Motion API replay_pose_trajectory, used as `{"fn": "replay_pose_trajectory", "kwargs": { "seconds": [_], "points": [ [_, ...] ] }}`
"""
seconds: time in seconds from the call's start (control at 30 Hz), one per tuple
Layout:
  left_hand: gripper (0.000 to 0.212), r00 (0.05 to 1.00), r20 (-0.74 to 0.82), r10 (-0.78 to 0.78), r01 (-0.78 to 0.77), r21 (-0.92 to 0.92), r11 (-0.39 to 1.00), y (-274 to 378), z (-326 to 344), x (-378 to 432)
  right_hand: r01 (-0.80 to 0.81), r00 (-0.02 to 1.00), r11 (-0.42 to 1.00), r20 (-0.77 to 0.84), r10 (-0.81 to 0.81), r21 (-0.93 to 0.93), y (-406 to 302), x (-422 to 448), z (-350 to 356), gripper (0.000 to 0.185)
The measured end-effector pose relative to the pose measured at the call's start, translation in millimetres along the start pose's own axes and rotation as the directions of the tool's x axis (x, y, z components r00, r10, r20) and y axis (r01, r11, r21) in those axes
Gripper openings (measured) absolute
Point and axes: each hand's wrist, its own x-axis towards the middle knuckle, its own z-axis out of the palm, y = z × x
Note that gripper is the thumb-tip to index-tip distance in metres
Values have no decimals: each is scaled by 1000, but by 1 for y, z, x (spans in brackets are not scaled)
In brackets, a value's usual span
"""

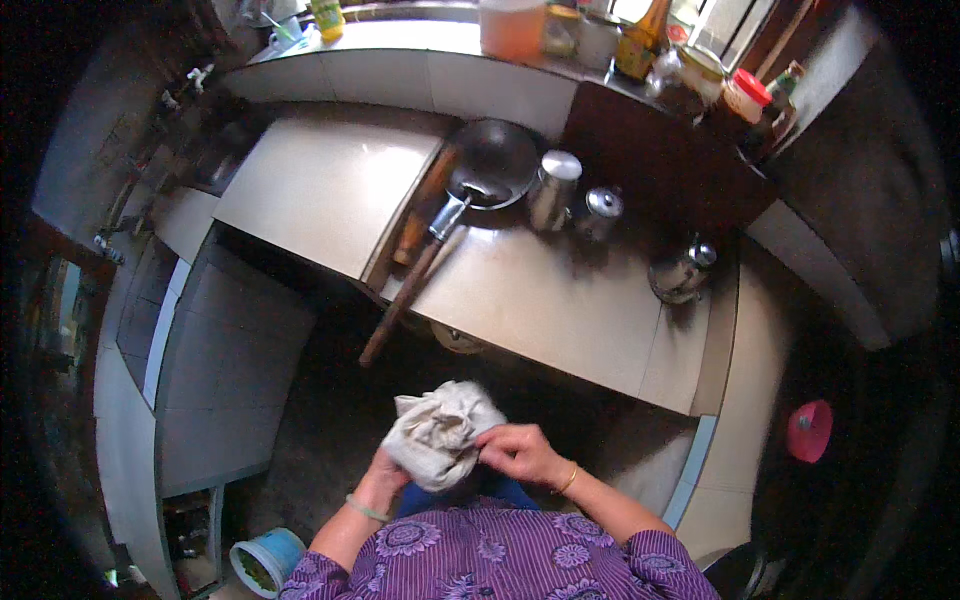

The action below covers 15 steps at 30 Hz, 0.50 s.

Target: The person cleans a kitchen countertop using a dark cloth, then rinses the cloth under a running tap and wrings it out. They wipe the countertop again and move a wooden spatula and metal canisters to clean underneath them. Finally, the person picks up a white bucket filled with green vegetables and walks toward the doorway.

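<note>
A bunched off-white cloth [442,439] is held in front of my body, below the counter's front edge. My left hand [386,471] supports it from its lower left side, the fingers mostly hidden beneath the fabric. On the right side my right hand [521,454] pinches an edge of the cloth between thumb and fingers. Whether anything lies inside the folds cannot be told. Beyond the cloth, a black wok [493,161] rests on the tiled counter [540,292], its long handle [401,300] reaching out over the front edge.
Metal canisters [556,191] stand right of the wok, with a shiny metal kettle [681,276] farther right. Jars and bottles line the windowsill [405,37]. A blue bucket [268,559] is at lower left, a pink plastic item [810,430] at far right.
</note>
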Motion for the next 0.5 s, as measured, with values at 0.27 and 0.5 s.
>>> {"fn": "replay_pose_trajectory", "kwargs": {
  "seconds": [0.27,0.5],
  "points": [
    [39,928,-241,286,-289,23,957,123,-79,-82,-202,789,947,-531,308,249,106,174,-44,41],
    [37,835,-376,401,-405,73,911,170,-173,-84,-550,524,832,-747,408,69,140,339,-39,71]
  ]
}}
